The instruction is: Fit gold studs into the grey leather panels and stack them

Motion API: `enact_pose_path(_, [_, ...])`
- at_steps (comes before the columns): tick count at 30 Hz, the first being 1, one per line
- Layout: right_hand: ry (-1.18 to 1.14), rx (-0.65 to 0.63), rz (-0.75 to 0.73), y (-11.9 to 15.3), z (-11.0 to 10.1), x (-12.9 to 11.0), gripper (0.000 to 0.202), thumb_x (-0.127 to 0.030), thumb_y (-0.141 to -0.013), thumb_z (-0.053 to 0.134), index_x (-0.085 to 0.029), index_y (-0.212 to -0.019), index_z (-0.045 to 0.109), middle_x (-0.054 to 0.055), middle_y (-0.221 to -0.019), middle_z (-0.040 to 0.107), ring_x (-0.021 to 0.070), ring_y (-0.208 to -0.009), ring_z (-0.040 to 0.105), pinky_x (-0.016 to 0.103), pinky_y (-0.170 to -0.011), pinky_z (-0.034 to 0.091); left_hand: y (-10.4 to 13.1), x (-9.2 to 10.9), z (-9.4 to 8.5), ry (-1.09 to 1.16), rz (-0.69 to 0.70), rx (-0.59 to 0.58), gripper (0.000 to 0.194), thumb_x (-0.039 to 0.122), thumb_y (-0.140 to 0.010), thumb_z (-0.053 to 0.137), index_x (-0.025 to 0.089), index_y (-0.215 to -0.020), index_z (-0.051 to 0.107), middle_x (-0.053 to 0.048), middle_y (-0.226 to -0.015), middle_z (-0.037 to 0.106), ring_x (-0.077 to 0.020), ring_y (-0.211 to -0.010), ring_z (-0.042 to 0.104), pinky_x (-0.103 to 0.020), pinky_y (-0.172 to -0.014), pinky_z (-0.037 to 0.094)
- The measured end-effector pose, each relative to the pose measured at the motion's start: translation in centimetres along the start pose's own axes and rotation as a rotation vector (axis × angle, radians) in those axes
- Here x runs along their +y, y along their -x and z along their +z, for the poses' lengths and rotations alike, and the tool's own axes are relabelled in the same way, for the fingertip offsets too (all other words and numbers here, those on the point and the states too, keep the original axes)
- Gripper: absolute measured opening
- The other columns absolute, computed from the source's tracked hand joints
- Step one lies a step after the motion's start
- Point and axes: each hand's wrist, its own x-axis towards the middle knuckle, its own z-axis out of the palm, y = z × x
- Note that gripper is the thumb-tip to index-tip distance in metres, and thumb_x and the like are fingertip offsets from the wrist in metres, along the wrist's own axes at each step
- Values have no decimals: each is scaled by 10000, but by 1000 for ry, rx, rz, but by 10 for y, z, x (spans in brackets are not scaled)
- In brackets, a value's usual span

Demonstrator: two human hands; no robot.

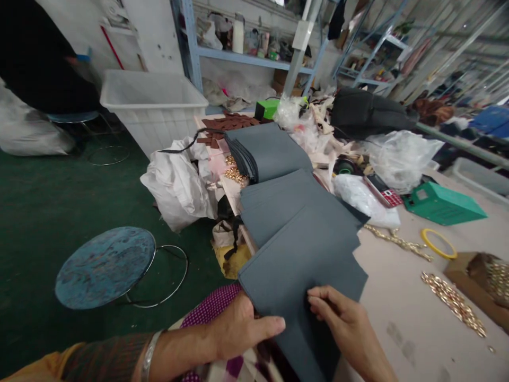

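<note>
Fingers of left hand, gripping near edge of top gray sheet; right hand's, pinched together against it; sheet nearer than folded gray stack.

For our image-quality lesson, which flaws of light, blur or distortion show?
In the head view, a soft shadow lies by the right hand on the grey sheet; the head view stretches the blue stool seat sideways; its far upper-right blue pile blurs.

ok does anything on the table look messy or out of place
One small shiny piece lies apart from the gold chain, like a stray link, and dark smudges stain the pale tabletop.
</note>
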Motion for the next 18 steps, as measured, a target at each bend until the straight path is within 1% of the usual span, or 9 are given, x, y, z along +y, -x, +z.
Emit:
enact_pose_path(2, [-144,26,49,1,9,4,400,-573,-795,596,-187,-849,687,34,-744,662,166,-678,610,259,-639,507,0,-1,4,4,4,-71,345,387,-861,619,166,-1124,651,-65,-1062,701,-232,-1158,568,-406,-1112,347])
enact_pose_path(4, [-249,15,62,2,15,5,400,-565,-770,635,-173,-831,687,38,-735,659,169,-683,618,256,-630,516,0,0,8,-30,-39,-95,320,436,-869,587,160,-1004,677,-45,-875,701,-224,-1008,616,-386,-1045,408])
enact_pose_path(6, [-304,1,64,1,18,5,383,-548,-767,653,-169,-814,682,33,-726,653,162,-674,616,248,-616,513,-1,3,11,-93,-165,-75,366,500,-880,527,164,-842,668,-4,-654,619,-195,-772,611,-346,-893,482])
enact_pose_path(8, [-320,-1,55,1,19,4,360,-529,-781,655,-169,-795,672,23,-708,641,150,-662,606,239,-607,504,-2,5,13,-151,-306,-60,461,562,-890,450,177,-695,611,34,-513,481,-156,-587,518,-299,-720,485])
enact_pose_path(9, [-320,-2,49,1,20,4,351,-521,-789,652,-170,-788,667,18,-699,634,146,-658,602,234,-603,500,-2,6,13,-169,-349,-62,496,586,-890,421,184,-645,575,44,-486,429,-141,-540,471,-282,-663,465])
enact_pose_path(11, [-314,-7,35,2,20,4,336,-506,-802,648,-171,-781,660,12,-691,624,138,-654,595,226,-598,494,-3,7,12,-187,-379,-76,535,621,-885,389,193,-589,515,52,-474,386,-126,-508,421,-267,-613,432])
enact_pose_path(15, [-326,9,27,3,22,6,322,-493,-806,651,-171,-785,652,7,-704,620,126,-635,586,217,-582,490,-5,8,10,-217,-373,-99,555,637,-886,342,207,-553,452,47,-480,388,-125,-526,425,-262,-625,426])
enact_pose_path(16, [-338,17,26,3,23,6,318,-488,-806,651,-171,-789,649,7,-704,621,126,-634,589,216,-579,490,-6,8,9,-231,-368,-111,549,633,-886,337,210,-560,464,47,-476,385,-127,-527,429,-264,-640,437])
enact_pose_path(18, [-368,34,23,4,25,5,294,-465,-811,649,-172,-792,637,4,-694,621,128,-632,598,218,-581,493,-8,11,9,-273,-327,-123,518,618,-887,344,217,-642,560,44,-485,424,-142,-541,467,-278,-701,478])
